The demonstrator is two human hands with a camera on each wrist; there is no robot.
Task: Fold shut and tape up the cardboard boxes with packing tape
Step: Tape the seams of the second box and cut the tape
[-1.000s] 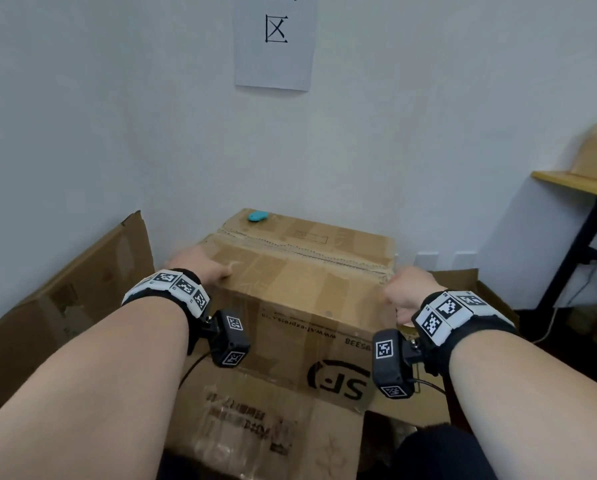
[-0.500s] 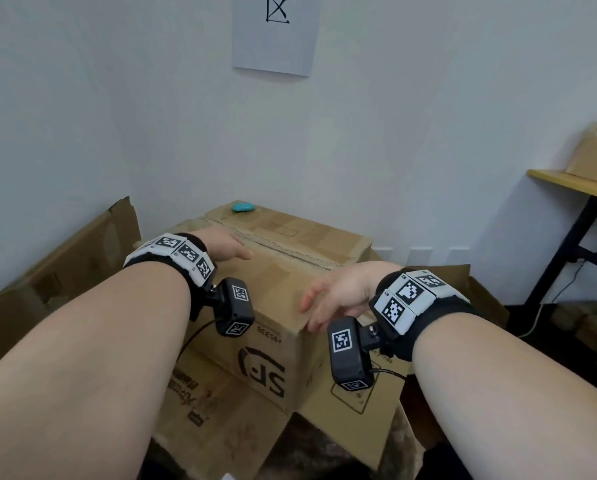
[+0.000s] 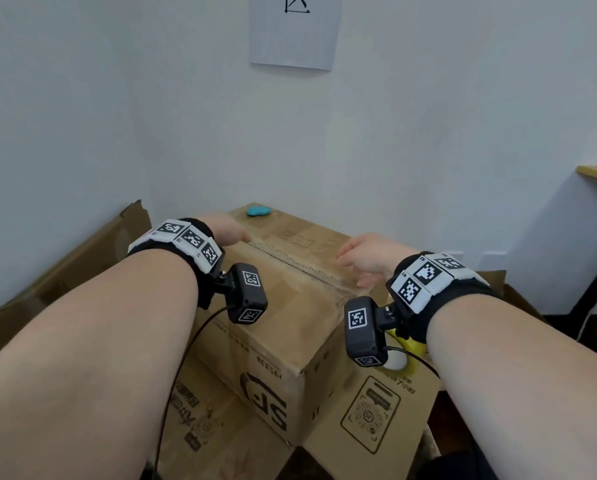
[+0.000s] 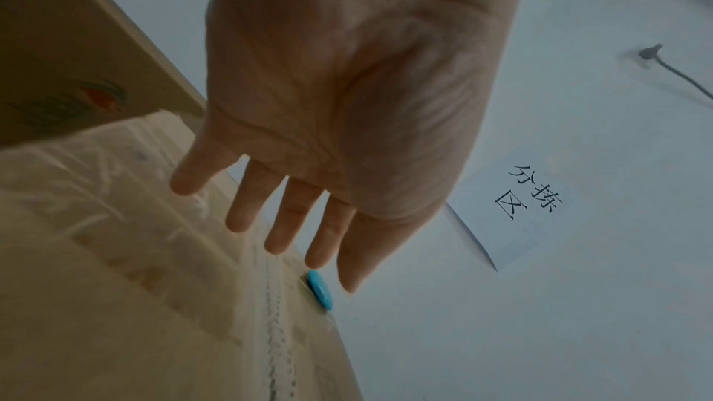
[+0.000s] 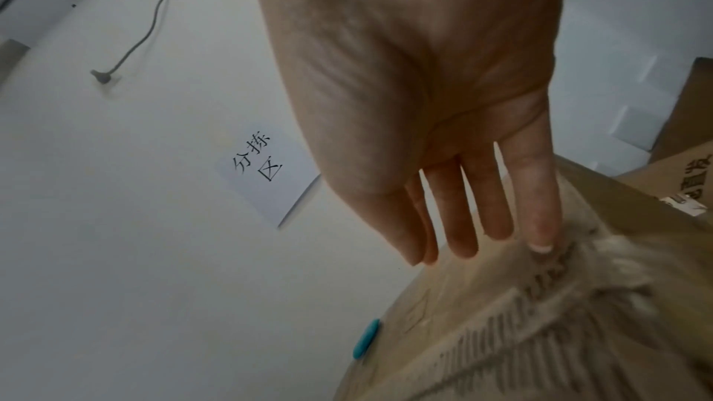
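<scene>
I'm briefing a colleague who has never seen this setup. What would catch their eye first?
Two bare forearms with checkered wrist bands reach over a closed cardboard box, the left hand and right hand open above its taped top seam. A small turquoise object sits at the box's far corner, and a yellow tape roll peeks out beneath the right wrist.

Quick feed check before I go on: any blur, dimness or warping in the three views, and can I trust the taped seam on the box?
Head view: evenly lit, sharp, wide-angle bending at the edges; seam on the cardboard box reads clearly. Left wrist view: dim and bluish, left hand fairly sharp, box top below it smeared. Right wrist view: brighter, right hand sharp, seam tape under the fingers motion-blurred.
</scene>
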